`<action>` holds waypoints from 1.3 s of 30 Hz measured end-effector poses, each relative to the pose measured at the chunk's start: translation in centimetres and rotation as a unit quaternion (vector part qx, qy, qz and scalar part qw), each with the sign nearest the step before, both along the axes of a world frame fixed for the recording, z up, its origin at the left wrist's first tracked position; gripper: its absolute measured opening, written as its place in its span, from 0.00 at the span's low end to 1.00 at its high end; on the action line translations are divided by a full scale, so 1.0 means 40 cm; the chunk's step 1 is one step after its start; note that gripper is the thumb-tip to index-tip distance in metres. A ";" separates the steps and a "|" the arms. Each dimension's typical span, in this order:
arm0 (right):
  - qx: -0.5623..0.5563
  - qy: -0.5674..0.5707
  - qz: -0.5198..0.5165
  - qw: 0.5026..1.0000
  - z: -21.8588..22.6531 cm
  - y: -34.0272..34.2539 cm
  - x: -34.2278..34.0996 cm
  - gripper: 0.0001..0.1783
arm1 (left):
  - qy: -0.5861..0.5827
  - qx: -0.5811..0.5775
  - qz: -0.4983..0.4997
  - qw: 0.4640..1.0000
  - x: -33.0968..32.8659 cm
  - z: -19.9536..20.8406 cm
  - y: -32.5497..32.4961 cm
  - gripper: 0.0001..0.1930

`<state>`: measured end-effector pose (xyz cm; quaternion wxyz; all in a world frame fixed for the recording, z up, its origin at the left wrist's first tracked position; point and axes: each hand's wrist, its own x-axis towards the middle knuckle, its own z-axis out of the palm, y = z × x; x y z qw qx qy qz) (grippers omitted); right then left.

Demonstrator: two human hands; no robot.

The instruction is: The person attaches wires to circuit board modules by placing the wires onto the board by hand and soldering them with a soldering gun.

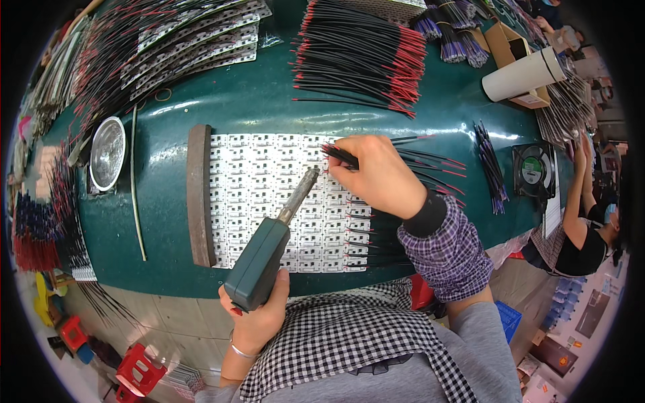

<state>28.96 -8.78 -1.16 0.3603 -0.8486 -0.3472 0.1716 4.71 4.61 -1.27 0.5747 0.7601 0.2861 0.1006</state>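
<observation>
My left hand (259, 322) is wrapped round the dark green body of a soldering gun (256, 262). Its metal barrel slants up to the right, the tip over a white panel of small circuit boards (269, 161). Close beyond that tip, my right hand (379, 176) pinches a small bunch of black wires (341, 156) with red ends, above the panel's right part. Whether the tip touches a wire or the board, I cannot tell. More black wires (386, 247) reach out from the panel's right edge, partly under my right forearm. A brown bar (199, 195) lies along the panel's left edge.
A wide row of black wires (356, 57) lies at the back. Stacked wired panels (195, 54) fill the back left, near a metal bowl (107, 153) and a thin rod (137, 188). Rightward are a white tube (524, 75), a fan (532, 171) and another person (581, 235).
</observation>
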 end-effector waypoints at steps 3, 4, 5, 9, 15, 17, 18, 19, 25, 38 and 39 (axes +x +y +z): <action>0.003 0.024 0.011 1.000 -0.004 0.003 0.013 0.08 | -0.005 0.027 -0.019 0.999 0.005 0.000 0.000 0.17; -0.008 0.027 0.013 1.000 0.000 0.005 0.014 0.07 | -0.004 0.028 -0.019 0.999 0.005 -0.001 -0.001 0.17; -0.019 0.030 0.016 0.999 0.003 0.007 0.015 0.07 | -0.004 0.021 -0.007 1.000 0.005 -0.004 -0.003 0.16; -0.021 0.037 0.015 0.999 0.010 0.010 0.012 0.07 | -0.060 0.047 0.015 0.997 0.031 -0.007 -0.008 0.07; -0.001 -0.021 0.025 0.999 -0.002 0.010 -0.003 0.07 | -0.008 0.088 -0.016 0.996 0.025 0.013 0.001 0.08; -0.015 -0.012 0.020 1.000 0.003 0.010 -0.007 0.07 | -0.008 0.057 0.004 0.998 -0.011 -0.011 -0.005 0.11; -0.015 -0.013 0.020 1.000 0.004 0.009 -0.008 0.07 | -0.008 0.026 0.023 0.999 -0.025 -0.023 -0.005 0.16; -0.025 -0.022 0.024 0.999 0.004 0.008 -0.009 0.07 | -0.009 0.026 0.023 0.999 -0.034 -0.033 -0.004 0.16; 0.015 -0.048 0.026 0.998 0.002 -0.018 -0.041 0.08 | -0.021 0.021 0.021 0.999 -0.046 -0.031 0.002 0.17; 0.062 -0.022 -0.058 0.996 -0.012 -0.041 -0.107 0.16 | -0.040 0.013 0.053 0.998 -0.052 -0.032 -0.003 0.19; 0.062 -0.022 -0.057 0.996 -0.013 -0.042 -0.106 0.16 | -0.027 0.011 0.057 0.998 -0.055 -0.033 -0.004 0.19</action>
